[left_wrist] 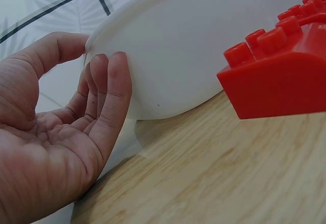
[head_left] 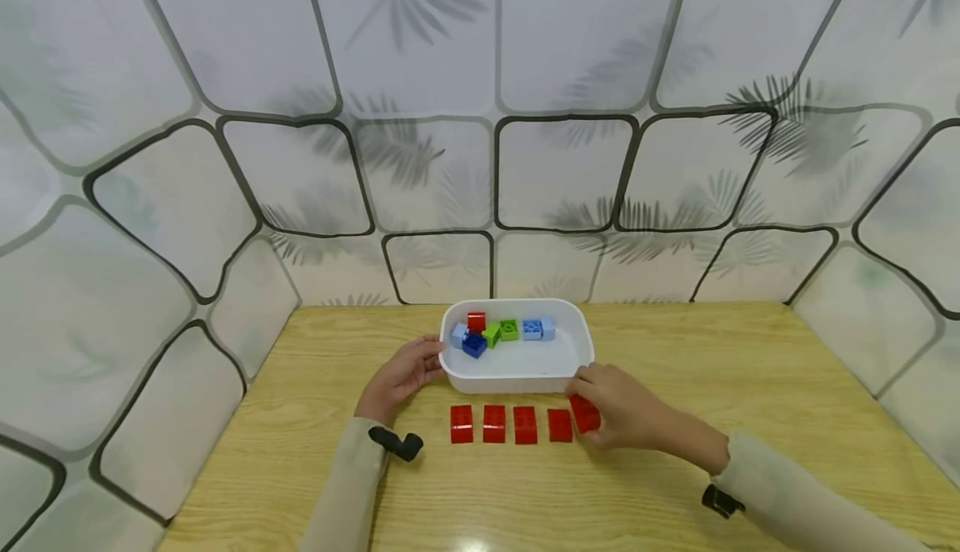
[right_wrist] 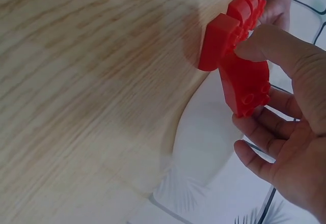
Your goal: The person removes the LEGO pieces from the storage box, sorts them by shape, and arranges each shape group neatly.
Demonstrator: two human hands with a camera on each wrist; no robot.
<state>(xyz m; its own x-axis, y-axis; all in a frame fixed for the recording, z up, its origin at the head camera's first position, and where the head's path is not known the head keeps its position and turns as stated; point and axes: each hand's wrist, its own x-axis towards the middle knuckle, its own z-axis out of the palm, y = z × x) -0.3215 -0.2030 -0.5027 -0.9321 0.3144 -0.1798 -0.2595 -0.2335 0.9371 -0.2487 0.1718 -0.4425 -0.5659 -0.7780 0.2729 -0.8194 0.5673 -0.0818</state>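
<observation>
My left hand (head_left: 402, 377) holds the left end of a white plastic container (head_left: 517, 384), thumb at the rim and bent fingers against the outer wall. My right hand (head_left: 626, 408) pinches a red toy building brick (head_left: 586, 414) between thumb and fingers, just in front of the container's right end. In the right wrist view, the gripped brick (right_wrist: 244, 84) is tilted, studs facing the fingers. It is close beside the last brick (head_left: 559, 424) of a row of several red bricks (head_left: 493, 424) on the table; whether they touch I cannot tell.
Inside the container are light blue bricks (head_left: 532, 329), green bricks (head_left: 509, 329), a dark blue brick (head_left: 474, 344) and a red brick (head_left: 476, 321). The wooden table (head_left: 660, 502) meets a patterned wall (head_left: 562, 173) behind the container.
</observation>
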